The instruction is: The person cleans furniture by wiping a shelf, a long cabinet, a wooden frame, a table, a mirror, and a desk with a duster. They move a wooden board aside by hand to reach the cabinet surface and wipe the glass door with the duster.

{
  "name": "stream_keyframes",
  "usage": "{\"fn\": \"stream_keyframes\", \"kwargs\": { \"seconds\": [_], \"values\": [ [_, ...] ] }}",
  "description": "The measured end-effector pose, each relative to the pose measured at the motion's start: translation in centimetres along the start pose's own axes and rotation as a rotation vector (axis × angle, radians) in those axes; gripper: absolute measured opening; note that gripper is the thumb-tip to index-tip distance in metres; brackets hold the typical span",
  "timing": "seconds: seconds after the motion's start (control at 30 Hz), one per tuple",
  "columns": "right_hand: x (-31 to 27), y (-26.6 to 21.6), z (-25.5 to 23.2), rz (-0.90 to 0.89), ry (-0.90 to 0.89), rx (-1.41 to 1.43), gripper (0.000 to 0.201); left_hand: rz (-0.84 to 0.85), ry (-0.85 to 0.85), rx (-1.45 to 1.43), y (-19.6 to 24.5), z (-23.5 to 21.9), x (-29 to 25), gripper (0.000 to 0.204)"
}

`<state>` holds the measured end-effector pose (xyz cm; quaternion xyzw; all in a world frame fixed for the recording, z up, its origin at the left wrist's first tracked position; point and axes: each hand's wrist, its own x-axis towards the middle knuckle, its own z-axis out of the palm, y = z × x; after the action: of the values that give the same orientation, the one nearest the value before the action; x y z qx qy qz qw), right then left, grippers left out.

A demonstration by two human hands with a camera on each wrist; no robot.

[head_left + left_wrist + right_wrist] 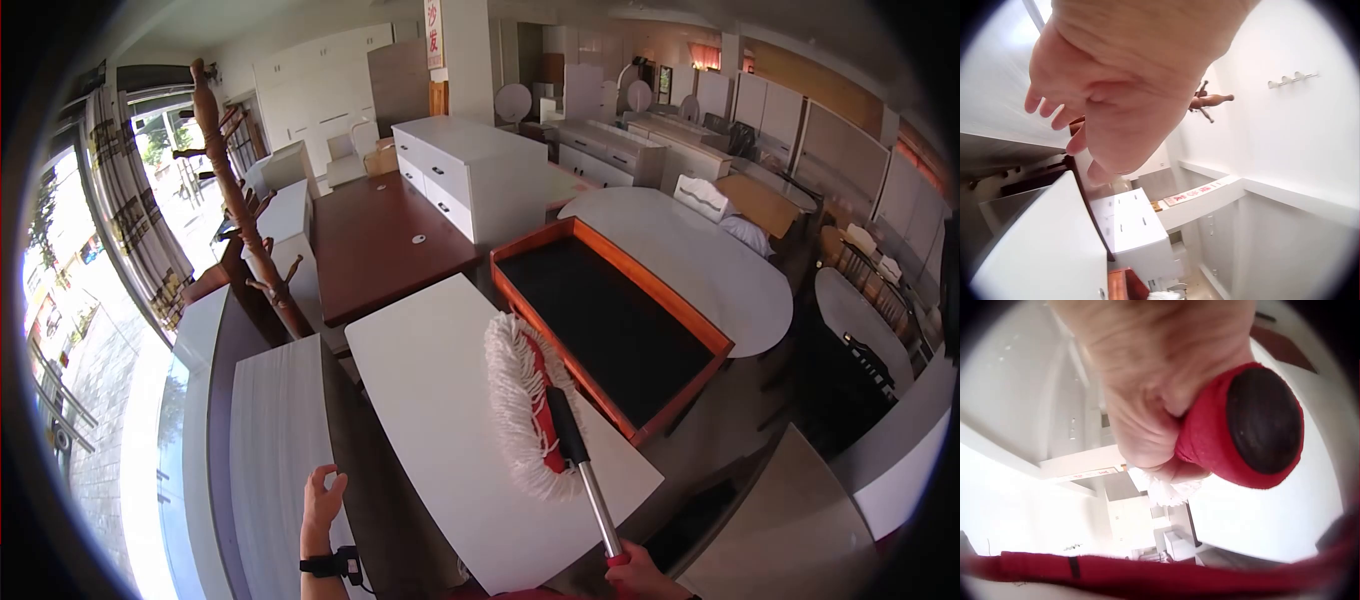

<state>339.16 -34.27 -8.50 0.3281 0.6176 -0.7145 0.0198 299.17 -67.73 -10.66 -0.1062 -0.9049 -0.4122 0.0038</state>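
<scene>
My right hand (640, 577) grips the red handle of a duster (535, 410) with a silver pole and a white string mop head. In the right wrist view, the fingers curl round the red grip (1210, 434), whose black end cap faces the camera. The mop head overlaps the white tabletop (420, 370) in the head view, beside the orange-brown framed tray table (620, 330) with a black inside. My left hand (322, 505) is held in the air at the left, over the grey wood-grain surface (280, 430); its fingers are loosely bent and hold nothing (1116, 94).
A brown desk (390, 240) and a white drawer cabinet (470, 175) stand beyond the white table. A wooden coat stand (235, 200) rises at the left near the windows. A grey oval table (690, 260) is at the right, with a brown-grey board (780, 520) nearer me.
</scene>
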Motion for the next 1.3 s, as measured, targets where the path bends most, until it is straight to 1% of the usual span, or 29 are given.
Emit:
{"fn": "stream_keyframes", "kwargs": {
  "seconds": [0.1, 0.13, 0.17, 0.2, 0.23, 0.27, 0.3, 0.33, 0.37, 0.4, 0.43, 0.47, 0.57, 0.6, 0.67, 0.73, 0.8, 0.83, 0.87, 0.9, 0.93, 0.97, 1.03, 1.07, 1.1, 1.17, 1.2, 1.3],
  "values": [
    [1.6, -1.3, -1.1, -0.034, 0.183, -0.037, 0.053, -0.022, 0.018, 0.114, -4.1, 1.2, 3.7, 0.043],
    [1.8, -3.4, -0.6, -0.075, 0.259, -0.039, 0.056, -0.076, -0.055, 0.201, -5.9, 1.6, 4.8, 0.057],
    [1.8, -5.5, -0.1, -0.112, 0.336, -0.041, 0.059, -0.164, -0.05, 0.263, -7.6, 2.2, 5.4, 0.061],
    [2.6, -5.2, -1.0, -0.069, 0.361, -0.148, 0.065, -0.25, -0.047, 0.327, -7.0, 2.3, 5.2, 0.066],
    [3.2, -4.5, -1.0, -0.092, 0.439, -0.315, 0.067, -0.335, -0.043, 0.391, -7.0, 2.5, 5.6, 0.07],
    [3.6, -3.6, -0.7, -0.11, 0.515, -0.482, 0.068, -0.389, -0.075, 0.459, -8.6, 3.0, 6.1, 0.08],
    [3.8, -3.2, -0.1, -0.129, 0.589, -0.651, 0.069, -0.38, -0.048, 0.482, -9.2, 3.4, 6.2, 0.08],
    [3.9, -3.6, 0.9, -0.03, 0.579, -0.633, 0.072, -0.373, -0.017, 0.502, -9.3, 3.5, 5.8, 0.08],
    [4.4, -2.4, 1.4, -0.027, 0.623, -0.673, 0.071, -0.365, 0.017, 0.521, -9.7, 3.4, 5.5, 0.079],
    [5.1, -0.1, 1.8, -0.027, 0.667, -0.713, 0.071, -0.335, 0.043, 0.522, -10.9, 3.7, 5.1, 0.078],
    [6.0, 0.6, 1.8, -0.033, 0.709, -0.757, 0.071, -0.309, 0.074, 0.517, -12.1, 4.2, 4.5, 0.077],
    [7.1, -1.3, 2.7, -0.017, 0.62, -0.666, 0.071, -0.287, 0.11, 0.513, -12.6, 4.3, 4.4, 0.076],
    [14.2, 0.9, -0.4, -0.123, 0.558, -0.592, 0.072, -0.085, 0.104, 0.744, -10.5, 2.8, 3.2, 0.069],
    [15.9, -3.6, 0.9, -0.01, 0.524, -0.636, 0.076, -0.094, 0.106, 0.656, -10.5, 2.7, 3.3, 0.067],
    [23.5, -4.0, -1.5, -0.07, 0.506, -0.624, 0.076, -0.099, 0.091, 0.638, -10.4, 2.7, 3.4, 0.066],
    [29.7, -7.4, -1.4, -0.199, 0.533, -0.534, 0.061, -0.106, 0.106, 0.619, -10.3, 2.8, 3.6, 0.066],
    [34.9, -12.3, -1.0, -0.19, 0.509, -0.647, 0.061, -0.12, 0.086, 0.671, -10.4, 2.7, 3.5, 0.065],
    [39.3, -12.3, -2.1, -0.178, 0.522, -0.636, 0.055, -0.123, 0.077, 0.697, -10.3, 2.7, 3.7, 0.065],
    [40.1, -15.2, -0.5, -0.161, 0.468, -0.534, 0.049, -0.127, 0.074, 0.67, -10.2, 2.7, 3.6, 0.065],
    [42.3, -15.6, 0.0, -0.192, 0.432, -0.491, 0.046, -0.128, 0.068, 0.645, -9.9, 2.8, 3.6, 0.064],
    [43.6, -15.6, 1.8, -0.261, 0.462, -0.44, 0.046, -0.128, 0.059, 0.622, -9.8, 2.4, 3.6, 0.064],
    [44.2, -15.3, 3.3, -0.323, 0.496, -0.395, 0.047, -0.123, 0.064, 0.635, -9.7, 2.1, 3.5, 0.065],
    [43.7, -13.4, 4.2, -0.213, 0.465, -0.585, 0.056, -0.109, 0.062, 0.644, -9.3, 2.2, 3.4, 0.065],
    [42.4, -11.8, 4.4, -0.211, 0.427, -0.567, 0.068, -0.121, 0.068, 0.659, -9.7, 2.5, 3.4, 0.066],
    [40.1, -11.7, 4.6, -0.111, 0.384, -0.63, 0.074, -0.118, 0.058, 0.672, -9.7, 2.4, 3.2, 0.066],
    [36.9, -10.7, 3.5, -0.176, 0.253, -0.632, 0.075, -0.112, 0.046, 0.689, -9.7, 2.5, 3.3, 0.066],
    [35.2, -11.1, 3.0, -0.186, 0.167, -0.568, 0.088, -0.1, 0.058, 0.715, -11.1, 3.0, 3.3, 0.066],
    [26.2, -15.7, 2.2, -0.076, -0.041, -0.122, 0.084, -0.108, 0.085, 0.655, -9.7, 3.0, 3.0, 0.067]
  ]
}}
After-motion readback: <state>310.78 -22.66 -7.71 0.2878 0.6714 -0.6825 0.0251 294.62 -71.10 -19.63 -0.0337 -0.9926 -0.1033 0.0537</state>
